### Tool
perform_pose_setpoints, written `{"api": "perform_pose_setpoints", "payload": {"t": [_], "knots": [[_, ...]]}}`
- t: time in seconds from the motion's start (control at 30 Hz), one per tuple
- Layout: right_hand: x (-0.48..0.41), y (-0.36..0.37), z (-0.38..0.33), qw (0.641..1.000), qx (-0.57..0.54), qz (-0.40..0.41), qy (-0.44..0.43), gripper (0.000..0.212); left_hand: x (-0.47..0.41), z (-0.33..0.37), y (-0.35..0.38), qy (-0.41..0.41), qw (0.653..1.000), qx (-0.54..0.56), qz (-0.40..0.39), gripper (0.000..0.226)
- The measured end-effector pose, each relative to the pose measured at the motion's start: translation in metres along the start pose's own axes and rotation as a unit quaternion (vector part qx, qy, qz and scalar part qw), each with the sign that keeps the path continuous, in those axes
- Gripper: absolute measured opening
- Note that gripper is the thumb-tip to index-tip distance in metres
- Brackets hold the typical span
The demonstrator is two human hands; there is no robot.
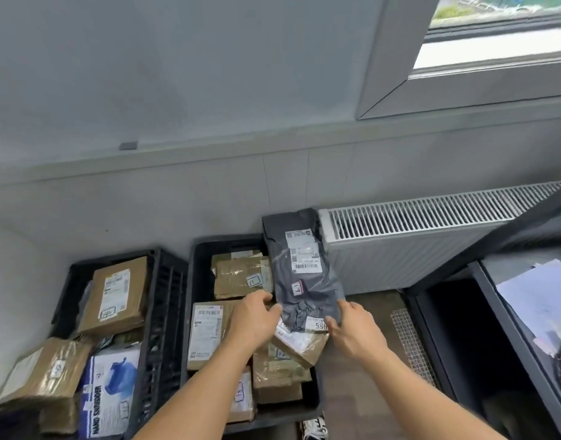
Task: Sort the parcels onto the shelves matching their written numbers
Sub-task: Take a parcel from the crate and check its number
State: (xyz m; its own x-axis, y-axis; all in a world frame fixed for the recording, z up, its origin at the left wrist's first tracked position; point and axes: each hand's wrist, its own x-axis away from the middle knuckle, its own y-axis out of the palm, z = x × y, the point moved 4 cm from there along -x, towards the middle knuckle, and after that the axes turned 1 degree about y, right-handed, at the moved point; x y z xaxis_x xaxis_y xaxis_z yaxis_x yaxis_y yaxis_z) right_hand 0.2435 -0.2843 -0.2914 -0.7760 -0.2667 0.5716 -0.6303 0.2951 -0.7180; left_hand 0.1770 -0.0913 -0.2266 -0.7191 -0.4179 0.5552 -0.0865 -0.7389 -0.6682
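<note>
L hand point(257, 319) & R hand point(352, 331) gripped the lower edges of a dark grey poly mailer point(304, 281), held upright over a black crate point(200, 249) of cardboard parcels. 2nd crate point(165, 296) beside it on the brown floor point(368, 376). White radiator point(415, 227) on the grey wall, window point(495, 42) above.

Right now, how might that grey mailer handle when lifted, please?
Probably floppy: the grey mailer is creased and crumpled where the left hand and right hand hold its lower end. Likely light, since those edge holds seem enough. Its glossy film may be slippery.
</note>
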Motion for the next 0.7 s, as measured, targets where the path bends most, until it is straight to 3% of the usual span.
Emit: {"api": "perform_pose_setpoints", "payload": {"t": [0.27, 0.37, 0.43, 0.7], "knots": [[-0.093, 0.012, 0.003, 0.997, -0.076, -0.002, 0.009, 0.037, -0.117, -0.004, 0.022, -0.058, 0.997, 0.038, 0.020, 0.054], [-0.111, 0.018, 0.002, 0.993, -0.116, -0.002, 0.021, 0.035, -0.149, -0.002, 0.027, -0.059, 0.996, 0.059, 0.019, 0.033], [-0.119, 0.021, 0.002, 0.991, -0.132, -0.002, 0.028, 0.036, -0.162, 0.001, 0.030, -0.058, 0.995, 0.076, 0.034, 0.019], [-0.116, 0.012, -0.004, 0.987, -0.152, -0.014, 0.047, 0.023, -0.164, 0.001, 0.031, -0.096, 0.977, 0.170, 0.085, 0.029]]}}
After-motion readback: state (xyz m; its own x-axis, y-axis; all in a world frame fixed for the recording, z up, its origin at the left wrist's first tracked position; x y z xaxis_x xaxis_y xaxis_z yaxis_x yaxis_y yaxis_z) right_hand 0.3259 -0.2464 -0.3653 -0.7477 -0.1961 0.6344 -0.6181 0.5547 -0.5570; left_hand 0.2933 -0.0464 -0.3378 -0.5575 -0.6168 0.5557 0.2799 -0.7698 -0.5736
